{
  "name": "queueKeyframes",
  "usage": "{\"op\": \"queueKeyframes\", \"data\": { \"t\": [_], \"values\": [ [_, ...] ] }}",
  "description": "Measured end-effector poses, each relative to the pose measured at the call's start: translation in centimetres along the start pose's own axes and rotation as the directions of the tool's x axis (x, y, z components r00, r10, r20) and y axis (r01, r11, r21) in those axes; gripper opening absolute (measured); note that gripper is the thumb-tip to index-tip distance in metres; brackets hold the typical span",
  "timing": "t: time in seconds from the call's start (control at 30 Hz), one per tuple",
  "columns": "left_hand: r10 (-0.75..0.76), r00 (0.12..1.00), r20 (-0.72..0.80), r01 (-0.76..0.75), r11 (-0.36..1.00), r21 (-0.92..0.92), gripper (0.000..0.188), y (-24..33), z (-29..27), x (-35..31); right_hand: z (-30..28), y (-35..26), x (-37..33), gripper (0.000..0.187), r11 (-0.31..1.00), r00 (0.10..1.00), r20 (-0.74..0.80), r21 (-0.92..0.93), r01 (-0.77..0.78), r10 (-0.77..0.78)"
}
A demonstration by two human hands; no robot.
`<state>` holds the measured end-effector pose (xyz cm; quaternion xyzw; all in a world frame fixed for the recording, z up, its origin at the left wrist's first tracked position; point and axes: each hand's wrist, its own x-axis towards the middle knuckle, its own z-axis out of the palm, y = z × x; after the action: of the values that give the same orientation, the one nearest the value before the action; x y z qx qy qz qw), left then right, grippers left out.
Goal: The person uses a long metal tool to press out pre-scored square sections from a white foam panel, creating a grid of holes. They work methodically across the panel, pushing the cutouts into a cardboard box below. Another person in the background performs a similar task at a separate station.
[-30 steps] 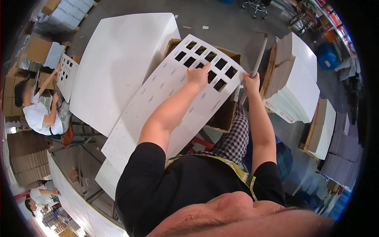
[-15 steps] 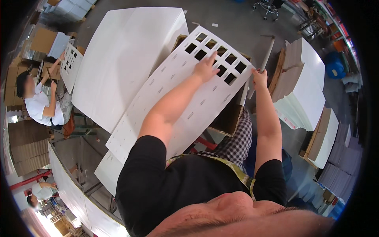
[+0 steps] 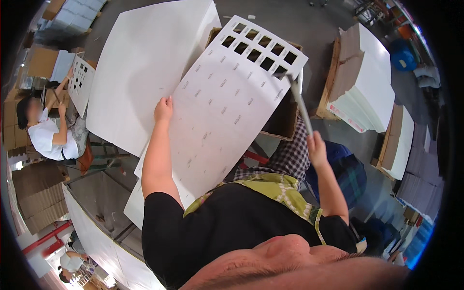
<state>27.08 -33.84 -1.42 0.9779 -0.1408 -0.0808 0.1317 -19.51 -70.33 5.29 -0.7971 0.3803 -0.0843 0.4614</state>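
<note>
A large white cardboard sheet (image 3: 212,111) slants across in front of me, with two rows of square holes at its far end and small printed marks elsewhere. My left hand (image 3: 164,108) is closed on its left edge. In my right hand (image 3: 316,151), right of the sheet, is the grey handle of a hammer-like tool (image 3: 300,101). The tool's narrow crosswise head lies at the lower right square in the near row; whether it touches the sheet I cannot tell. Beneath the sheet's far end is an open brown box (image 3: 286,118).
A tall stack of white sheets (image 3: 140,63) stands left of my sheet. Another stack (image 3: 360,79) rests on a wooden pallet at the right. At the far left, a seated co-worker (image 3: 50,128) holds a similar holed sheet (image 3: 79,87). A metal-framed cart (image 3: 104,193) is at lower left.
My left hand has moved from the holes back to the sheet's left edge. My right hand has come nearer my body, and the tool's head has swung left over the sheet's holed end.
</note>
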Motion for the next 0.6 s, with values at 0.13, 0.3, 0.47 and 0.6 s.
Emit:
{"op": "queueKeyframes", "data": {
  "t": [0.13,0.3,0.47,0.6],
  "values": [
    [0.035,0.999,-0.014,-0.035,0.999,0.008,0.043,2.1,0.8,0.3,2.3,1.5,-3.5,0.027,0.992,0.998,-0.036,-0.111,-0.053,0.049],
    [0.0,1.0,-0.021,0.001,1.0,0.026,0.043,2.3,1.2,0.4,2.5,0.8,-3.5,0.026,0.99,0.999,-0.034,-0.135,-0.031,0.027],
    [-0.022,1.0,-0.023,0.022,0.999,0.039,0.043,2.1,1.6,0.6,2.5,-1.0,-4.0,0.028,0.991,0.983,-0.126,-0.003,0.131,-0.13],
    [-0.024,0.999,-0.037,0.026,0.998,0.061,0.043,1.9,2.2,1.1,4.8,2.3,-2.1,0.027,0.964,0.999,0.017,-0.264,-0.029,0.035]
  ]
}}
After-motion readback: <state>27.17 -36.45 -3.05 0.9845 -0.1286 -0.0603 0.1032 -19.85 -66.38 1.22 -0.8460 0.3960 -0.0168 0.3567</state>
